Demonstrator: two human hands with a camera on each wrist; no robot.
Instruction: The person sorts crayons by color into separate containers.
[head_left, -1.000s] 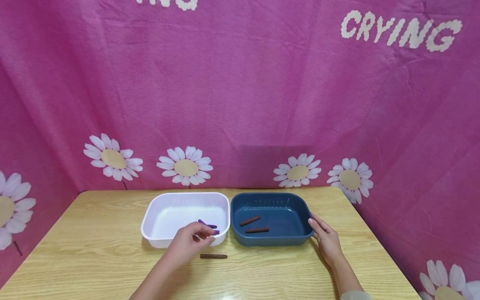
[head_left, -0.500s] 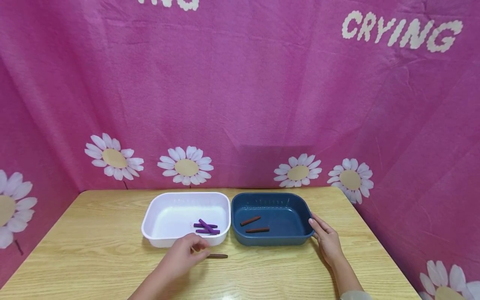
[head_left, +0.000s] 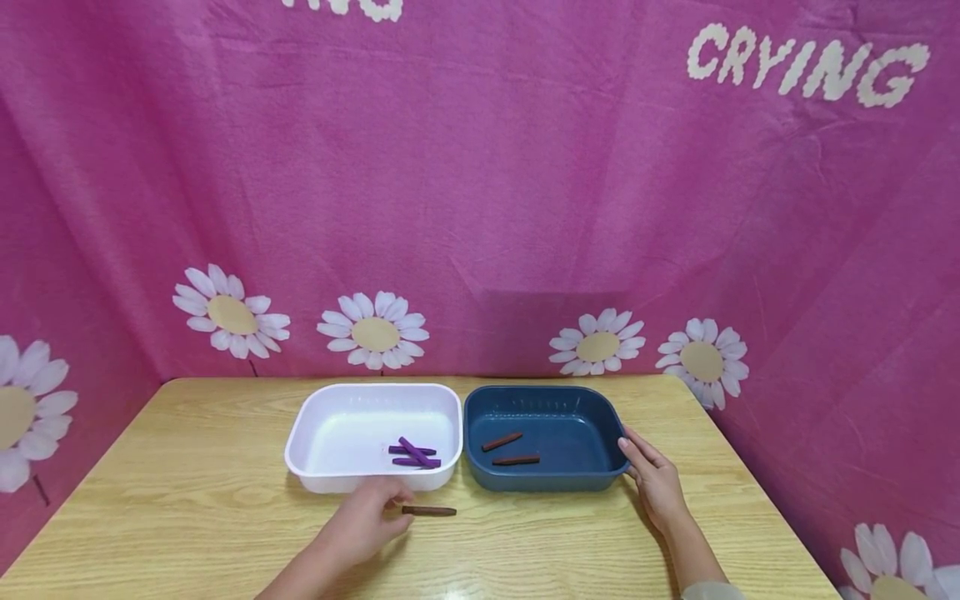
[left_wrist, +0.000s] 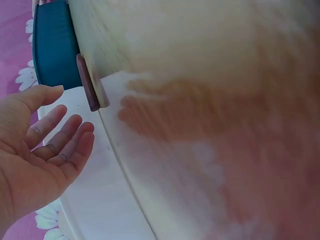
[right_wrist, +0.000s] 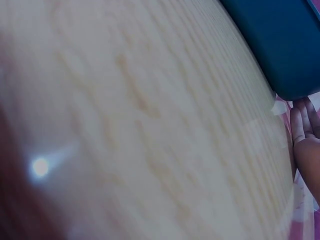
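My left hand (head_left: pixel 366 521) is at the near end of a brown crayon (head_left: pixel 435 511) lying on the table in front of the white basin. In the left wrist view its loosely bent fingers (left_wrist: pixel 75 132) stand apart from that crayon, with nothing held. My right hand (head_left: pixel 657 485) holds the right side of the dark blue basin (head_left: pixel 543 482), thumb on the rim and fingers along the outer wall. Two reddish-brown crayons (head_left: pixel 516 460) lie inside this basin. Several purple crayons (head_left: pixel 416 462) lie crossed in the white basin (head_left: pixel 300 450).
Both basins stand side by side on the light wooden table (head_left: pixel 187 500), near its back edge. A pink curtain (head_left: pixel 480 208) with daisies hangs close behind and along both sides.
My left hand has moved from above the white basin's front rim, down and toward me, to the brown crayon's left end. The purple crayons are now uncovered. The right hand stays in place.
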